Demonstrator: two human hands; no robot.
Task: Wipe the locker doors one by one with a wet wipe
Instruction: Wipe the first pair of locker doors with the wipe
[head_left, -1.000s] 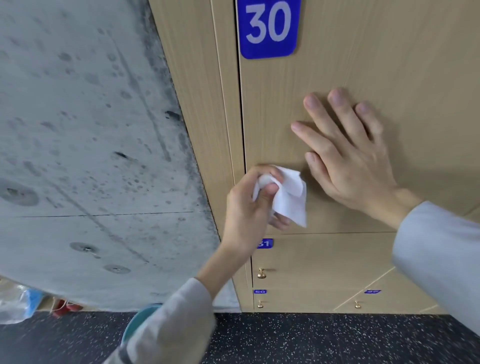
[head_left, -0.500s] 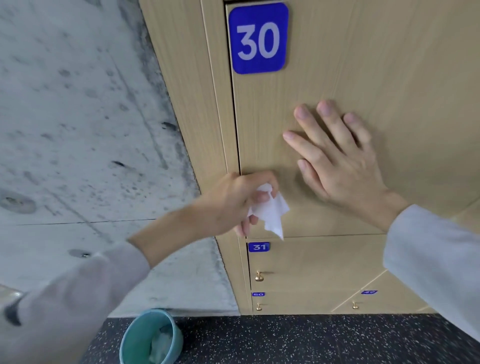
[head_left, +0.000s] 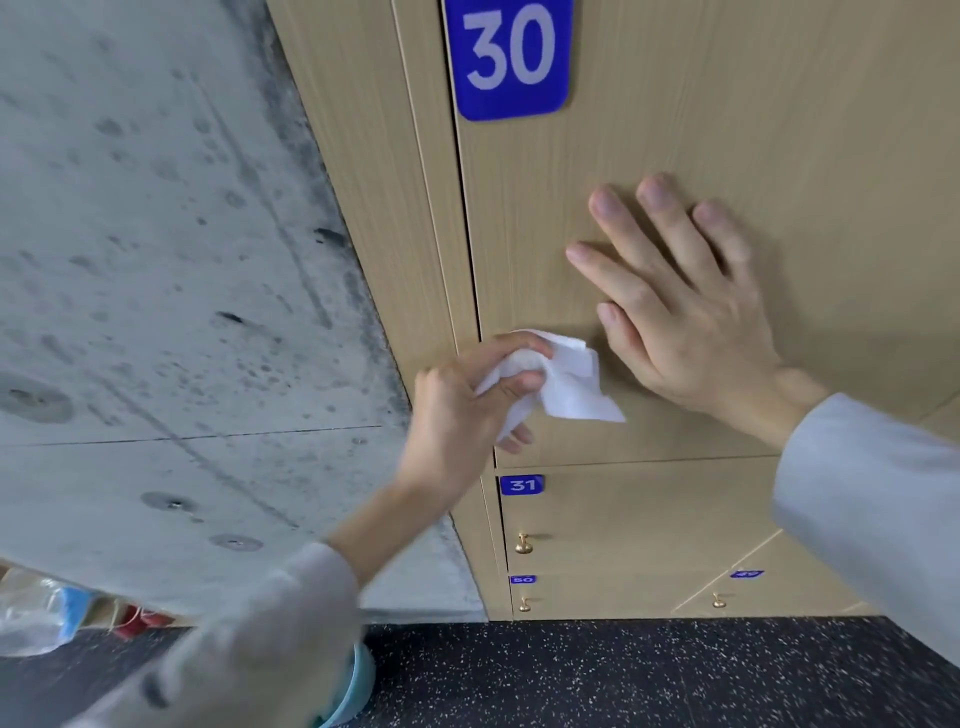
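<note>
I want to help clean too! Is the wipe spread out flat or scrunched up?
Scrunched up. The wet wipe is bunched inside the left hand, with only one loose corner hanging out.

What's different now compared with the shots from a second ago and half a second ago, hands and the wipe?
The left hand dipped toward door 30's lower left corner half a second ago with the wet wipe hanging down, then came back up a little, the wipe now spread to the right. It kept its hold on the wipe throughout. The right hand stayed flat on the door, fingers spread.
</note>
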